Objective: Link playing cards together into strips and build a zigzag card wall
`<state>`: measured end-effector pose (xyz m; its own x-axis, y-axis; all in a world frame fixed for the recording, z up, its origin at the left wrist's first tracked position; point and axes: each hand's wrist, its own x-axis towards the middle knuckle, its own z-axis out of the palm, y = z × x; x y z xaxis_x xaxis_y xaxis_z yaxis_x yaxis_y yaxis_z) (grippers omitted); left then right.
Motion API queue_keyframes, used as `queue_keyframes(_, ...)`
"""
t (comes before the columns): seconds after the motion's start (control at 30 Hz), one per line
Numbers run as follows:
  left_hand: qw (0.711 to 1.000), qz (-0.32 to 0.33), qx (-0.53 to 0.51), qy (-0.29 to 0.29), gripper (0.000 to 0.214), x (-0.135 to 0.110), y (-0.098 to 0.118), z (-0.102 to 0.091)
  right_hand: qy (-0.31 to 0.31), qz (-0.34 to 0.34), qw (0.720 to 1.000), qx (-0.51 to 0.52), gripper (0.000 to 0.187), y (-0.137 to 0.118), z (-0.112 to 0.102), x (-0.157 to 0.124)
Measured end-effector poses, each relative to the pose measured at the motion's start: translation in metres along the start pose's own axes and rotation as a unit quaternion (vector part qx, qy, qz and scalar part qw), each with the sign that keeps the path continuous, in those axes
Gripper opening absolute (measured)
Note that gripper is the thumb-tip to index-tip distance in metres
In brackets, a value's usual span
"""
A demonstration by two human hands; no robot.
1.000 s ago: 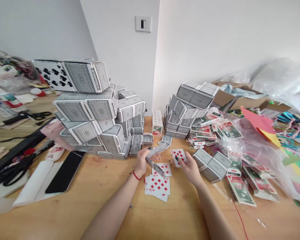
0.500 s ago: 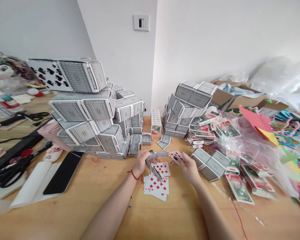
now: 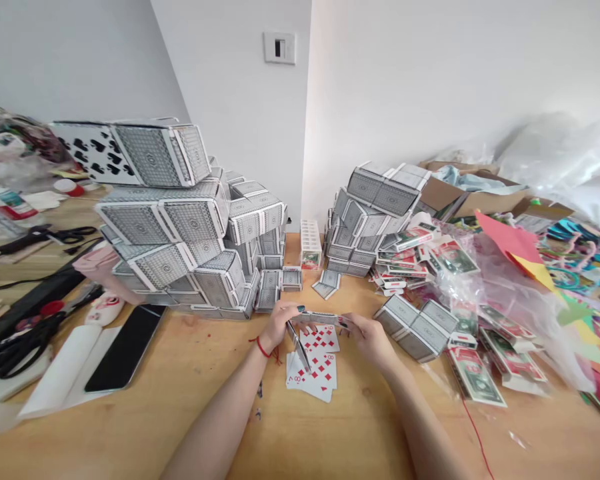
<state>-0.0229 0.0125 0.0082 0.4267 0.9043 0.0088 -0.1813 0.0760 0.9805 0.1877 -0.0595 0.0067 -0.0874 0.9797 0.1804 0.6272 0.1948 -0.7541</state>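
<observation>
My left hand (image 3: 279, 327), with a red string on its wrist, grips folded playing cards (image 3: 319, 317) joined at an angle. One leg runs to the right and the other points toward me. At the right end of this piece, my right hand (image 3: 373, 338) pinches a playing card that now shows mostly edge-on; whether it is slotted in I cannot tell. Below them lie several face-up diamond cards (image 3: 313, 383), overlapping on the table. Close to my right hand stands a box-shaped block of folded cards (image 3: 420, 327). A bent card piece (image 3: 326, 283) lies farther back.
Stacked card blocks rise at left (image 3: 195, 220) and right (image 3: 380, 200). A tall card pack (image 3: 311, 244) stands between them. A black phone (image 3: 125, 350), scissors (image 3: 25, 347) and white paper (image 3: 60, 367) lie at left; card boxes (image 3: 475, 377) and plastic wrap (image 3: 545, 300) at right.
My right hand has moved slightly left, bringing its card from face-visible to nearly edge-on against the folded piece. The leg pointing toward me has tilted a little in my left hand.
</observation>
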Motion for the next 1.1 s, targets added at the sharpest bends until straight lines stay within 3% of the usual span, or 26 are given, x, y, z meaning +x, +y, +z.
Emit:
queue_keyframes(0.07,0.997,-0.013,-0.011,-0.073,0.029,0.000,0.001,-0.001,-0.003,0.000,1.000,-0.021,0.031,0.001,0.000,0.000)
queue_keyframes(0.13,0.996,-0.013,-0.035,-0.086,0.030,0.000,0.001,-0.002,-0.007,0.001,0.999,-0.042,0.032,0.001,-0.001,-0.001)
queue_keyframes(0.53,0.992,-0.031,-0.059,-0.106,0.027,-0.002,0.000,0.000,-0.094,0.021,0.986,-0.136,0.028,-0.003,-0.011,-0.001)
queue_keyframes(0.77,0.992,-0.035,-0.035,-0.114,0.028,-0.002,0.000,0.000,-0.125,0.038,0.966,-0.221,0.031,-0.007,-0.013,0.001)
queue_keyframes(1.1,0.992,-0.044,-0.023,-0.116,0.031,-0.002,-0.002,0.000,-0.149,0.048,0.954,-0.257,0.032,-0.017,-0.018,0.005)
